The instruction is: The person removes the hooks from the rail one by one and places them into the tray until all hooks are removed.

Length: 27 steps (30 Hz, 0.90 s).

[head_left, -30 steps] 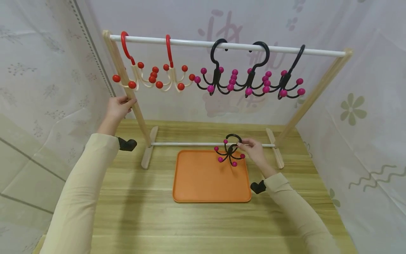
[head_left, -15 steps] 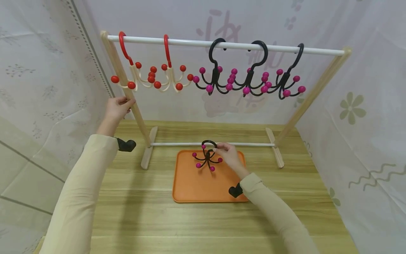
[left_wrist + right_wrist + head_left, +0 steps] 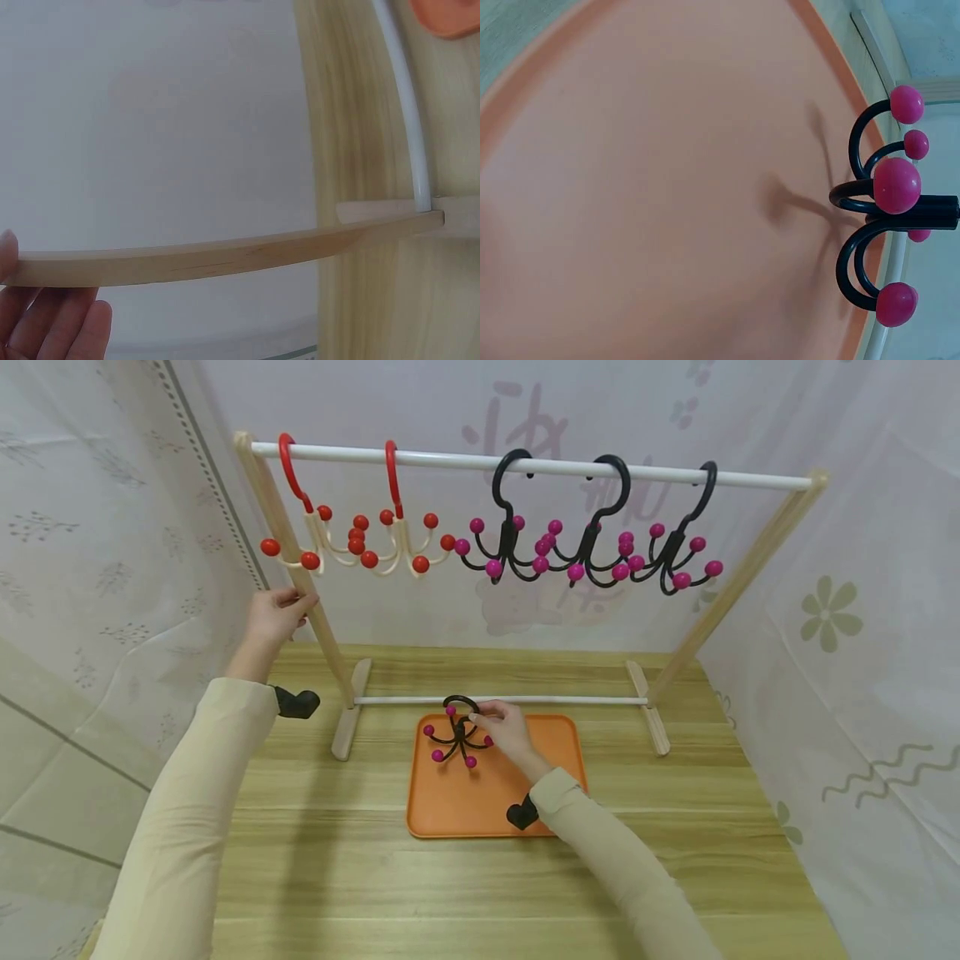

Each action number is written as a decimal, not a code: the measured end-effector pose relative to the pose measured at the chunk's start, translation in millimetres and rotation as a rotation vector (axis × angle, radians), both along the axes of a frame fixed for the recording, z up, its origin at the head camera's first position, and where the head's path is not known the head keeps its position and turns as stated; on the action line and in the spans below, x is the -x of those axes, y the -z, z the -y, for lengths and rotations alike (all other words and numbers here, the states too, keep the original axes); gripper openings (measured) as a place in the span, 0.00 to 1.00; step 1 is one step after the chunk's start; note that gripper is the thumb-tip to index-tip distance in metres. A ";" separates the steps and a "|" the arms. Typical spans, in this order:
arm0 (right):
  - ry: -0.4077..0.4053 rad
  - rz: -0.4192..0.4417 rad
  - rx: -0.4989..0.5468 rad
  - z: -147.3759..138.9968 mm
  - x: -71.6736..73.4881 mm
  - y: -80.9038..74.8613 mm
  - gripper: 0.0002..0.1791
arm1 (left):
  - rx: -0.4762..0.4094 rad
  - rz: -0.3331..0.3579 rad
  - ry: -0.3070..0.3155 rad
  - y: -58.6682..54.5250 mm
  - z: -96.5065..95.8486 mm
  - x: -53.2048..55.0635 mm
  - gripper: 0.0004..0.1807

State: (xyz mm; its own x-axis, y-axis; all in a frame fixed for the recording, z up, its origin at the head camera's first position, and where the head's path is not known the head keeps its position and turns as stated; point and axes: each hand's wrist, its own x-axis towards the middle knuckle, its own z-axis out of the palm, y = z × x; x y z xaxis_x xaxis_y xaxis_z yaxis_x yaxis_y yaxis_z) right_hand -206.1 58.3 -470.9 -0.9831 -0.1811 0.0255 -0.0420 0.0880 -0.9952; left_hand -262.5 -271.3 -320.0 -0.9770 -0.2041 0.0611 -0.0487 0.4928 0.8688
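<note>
Left hand (image 3: 273, 614): left of frame, thumb and fingers pinch the left post (image 3: 323, 627) from opposite sides; probably steadies the rack.
Right hand (image 3: 510, 735): centre of frame, fingers pinch the black hook (image 3: 460, 732) near its curved top; likely keeps the ball-tipped arms free.
Black hook: just below centre, curve up, pink balls around and below; shadow in right wrist view suggests it is off the tray.
Tray (image 3: 465, 810): orange, lower centre, lies flat on the surface (image 3: 450, 893) in front of the lower bar (image 3: 570, 700).
Top bar (image 3: 450, 461): white, across upper frame, carries everything hung by its curve.
Red hooks (image 3: 401, 535): two, upper left, apparently grouped by colour.
Hung black hooks (image 3: 588, 543): three, upper centre to upper right; neighbouring balls overlap in view, cannot tell if touching.
Feet (image 3: 346, 731): wooden, spread front to back, presumably against tipping.
</note>
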 end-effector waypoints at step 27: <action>0.021 -0.008 -0.085 19.2 2.5 25.3 0.15 | 0.004 0.013 0.009 -3.3 -1.9 -2.5 0.26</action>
State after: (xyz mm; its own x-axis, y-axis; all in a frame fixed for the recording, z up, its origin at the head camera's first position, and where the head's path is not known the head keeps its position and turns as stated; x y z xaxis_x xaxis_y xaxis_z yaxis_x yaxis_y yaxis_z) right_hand -208.6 39.1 -496.2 -0.9865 -0.1625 0.0188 -0.0473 0.1731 -0.9838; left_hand -260.0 -269.5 -316.7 -0.9796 -0.1950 0.0494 -0.0551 0.4963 0.8664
